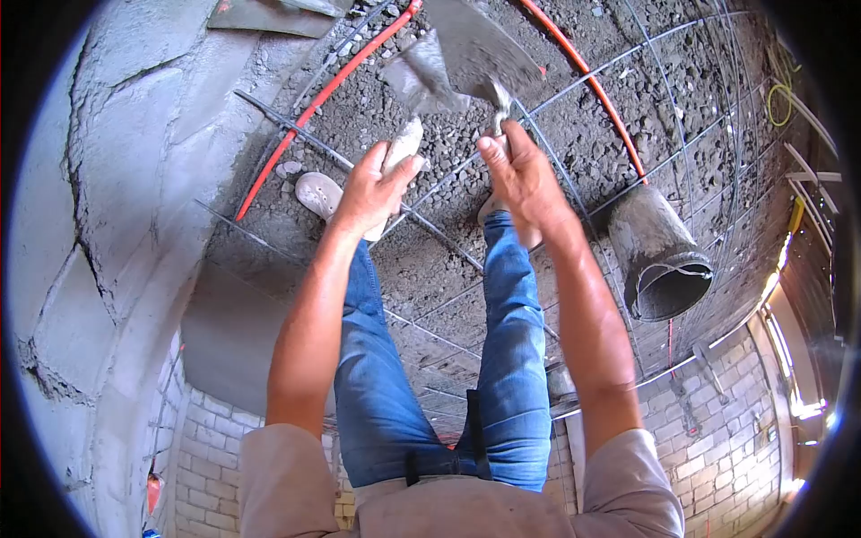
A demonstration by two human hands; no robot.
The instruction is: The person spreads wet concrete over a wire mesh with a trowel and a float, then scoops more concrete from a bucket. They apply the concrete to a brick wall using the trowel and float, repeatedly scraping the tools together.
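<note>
My left hand (pixel 369 186) is wrapped round the cement-caked handle of a trowel (pixel 414 82), whose small grey blade points away from me. In my right hand (pixel 524 172) is the handle of a second, larger trowel (pixel 480 52), tilted towards the first. The two blades overlap in this view, and the larger one is slightly blurred. Beneath both tools lies gravel (pixel 444 136) crossed by thin steel bars (pixel 439 190). My feet stand on the gravel behind my hands.
Red conduits (pixel 318 103) curve over the gravel on both sides. A cement-covered bucket (pixel 659 251) lies on its side at right, on the bars. Fresh grey mortar (pixel 134 117) covers the left side, with a flat board (pixel 269 16) at the top. Brick walls (pixel 717 412) stand behind.
</note>
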